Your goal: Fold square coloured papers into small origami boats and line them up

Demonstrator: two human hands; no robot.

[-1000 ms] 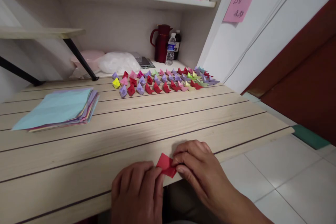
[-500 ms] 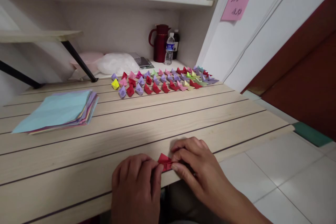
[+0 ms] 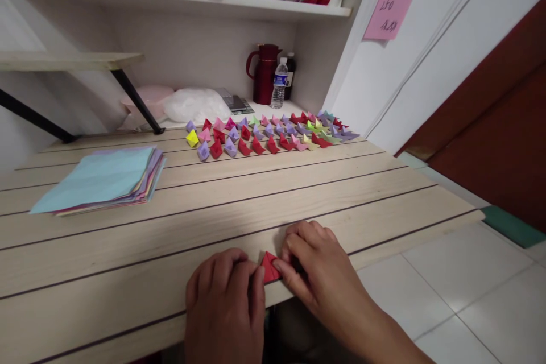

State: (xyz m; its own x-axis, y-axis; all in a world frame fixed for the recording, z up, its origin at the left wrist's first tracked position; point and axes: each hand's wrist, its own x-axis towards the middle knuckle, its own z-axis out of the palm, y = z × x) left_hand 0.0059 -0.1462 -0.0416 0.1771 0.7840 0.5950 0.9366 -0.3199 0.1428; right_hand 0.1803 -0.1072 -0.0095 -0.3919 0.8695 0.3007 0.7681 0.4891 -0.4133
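A small piece of red folded paper lies near the front edge of the slatted wooden table, its visible part a triangle pointing away from me. My left hand is closed at its left side, thumb and curled fingers pinching the paper's left edge. From the right, my right hand presses its thumb onto the red paper, with the fingers curled behind. Both lower corners of the paper are partly covered by my fingers.
Rows of small folded paper boats in several colours stand at the back. A stack of coloured paper lies at the left. Behind are a dark red jug, a water bottle and a white plastic bag.
The red paper's raised, uneven flaps now lie flatter as a neat triangle. My right thumb has moved onto its face. The view has shifted slightly.
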